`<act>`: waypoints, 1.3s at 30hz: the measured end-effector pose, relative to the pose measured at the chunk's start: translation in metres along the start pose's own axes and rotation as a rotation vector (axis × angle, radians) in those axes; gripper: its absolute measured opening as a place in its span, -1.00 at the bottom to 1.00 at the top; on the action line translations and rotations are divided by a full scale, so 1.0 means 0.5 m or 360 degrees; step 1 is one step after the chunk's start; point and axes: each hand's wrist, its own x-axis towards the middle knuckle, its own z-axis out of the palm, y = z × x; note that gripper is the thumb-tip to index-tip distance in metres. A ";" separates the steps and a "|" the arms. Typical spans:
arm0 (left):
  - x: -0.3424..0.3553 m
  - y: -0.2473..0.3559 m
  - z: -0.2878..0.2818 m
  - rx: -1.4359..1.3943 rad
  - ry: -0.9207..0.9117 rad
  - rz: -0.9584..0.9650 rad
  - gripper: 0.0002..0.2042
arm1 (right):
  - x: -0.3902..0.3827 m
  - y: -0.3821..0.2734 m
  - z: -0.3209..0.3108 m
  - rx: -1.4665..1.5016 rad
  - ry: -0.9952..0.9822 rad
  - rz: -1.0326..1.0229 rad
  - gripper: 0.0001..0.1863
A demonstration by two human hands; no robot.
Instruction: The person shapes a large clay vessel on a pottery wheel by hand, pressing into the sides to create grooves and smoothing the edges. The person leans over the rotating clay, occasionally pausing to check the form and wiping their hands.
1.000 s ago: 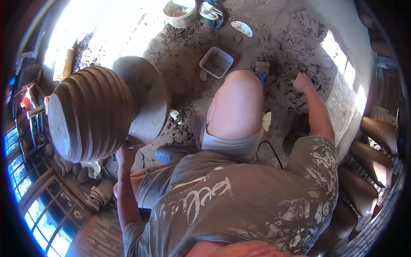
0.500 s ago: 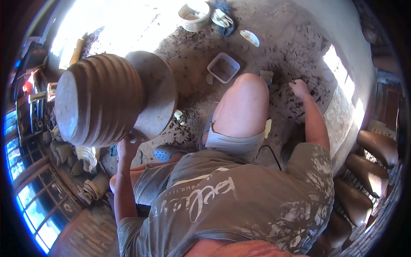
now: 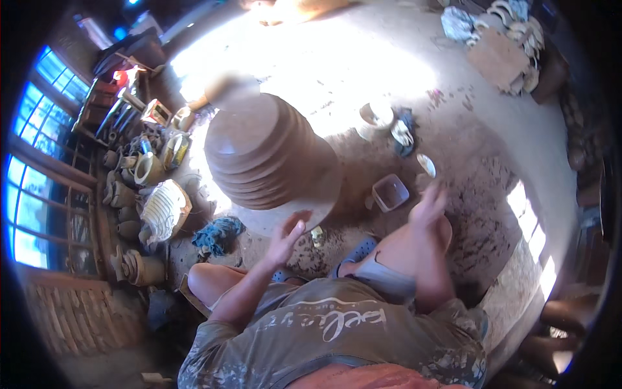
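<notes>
A large ribbed clay pot [image 3: 256, 155] with a smooth flat top stands on a round potter's wheel [image 3: 259, 220] in front of me. My left hand [image 3: 288, 238] is open at the near rim of the wheel, its fingers apart and holding nothing that I can see. Whether it touches the rim, I cannot tell. Above my right knee is my right hand [image 3: 429, 207], smeared by motion, so its fingers do not show clearly. The nearest thing to it is a small rectangular plastic tub [image 3: 391, 192] on the floor.
Beyond the tub are a round bucket [image 3: 376, 120], a dark cloth [image 3: 405, 133] and a pale oval piece [image 3: 426, 165]. A blue-green rag [image 3: 218, 235] and a ribbed pale mould [image 3: 165, 214] lie left of the wheel. Several clay pieces line the window wall.
My left hand has come away from beneath the wheel to its near rim. My right hand has left the dark clay bits on the floor and moved over my knee. The view has shifted.
</notes>
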 end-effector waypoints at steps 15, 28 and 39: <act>0.005 -0.188 0.159 -0.1401 -0.0265 0.0633 -0.31 | -0.382 -0.211 0.192 -0.0172 -0.1438 -0.1346 -0.08; -0.056 0.060 0.174 -0.1112 -0.0224 0.0288 -0.02 | -0.353 -0.127 0.204 0.0509 -0.1351 0.0297 -0.06; 0.003 0.101 0.192 -0.0459 -0.0262 0.1163 -0.14 | -0.381 -0.114 0.221 0.0653 -0.1405 0.0552 -0.09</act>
